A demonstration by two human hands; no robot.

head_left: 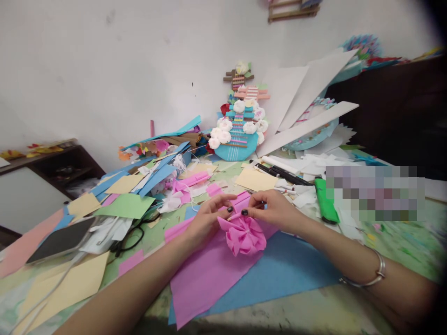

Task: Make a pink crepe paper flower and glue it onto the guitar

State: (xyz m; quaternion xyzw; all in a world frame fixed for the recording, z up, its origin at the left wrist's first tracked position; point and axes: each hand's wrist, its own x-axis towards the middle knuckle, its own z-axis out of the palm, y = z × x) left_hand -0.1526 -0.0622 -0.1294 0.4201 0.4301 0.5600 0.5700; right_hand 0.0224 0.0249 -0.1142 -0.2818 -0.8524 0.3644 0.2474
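Between my two hands is a pink paper flower [246, 236] with ruffled, layered petals. My left hand [208, 218] pinches its upper left edge between thumb and fingers. With thumb and forefinger, my right hand [270, 209] grips the flower's top edge, close to the left thumb. Beneath them a larger pink paper sheet [206, 284] lies at an angle over a blue sheet [286, 265]. The inner fingers of both hands are partly hidden.
A blue lute-shaped craft [237, 146] with white flowers leans against the wall. Black pens [286, 173] and a green pouch [325, 200] lie to the right. On the left are a tablet-like device [59, 239], eyeglasses [131, 239], a green sheet [125, 206] and yellow paper [66, 286].
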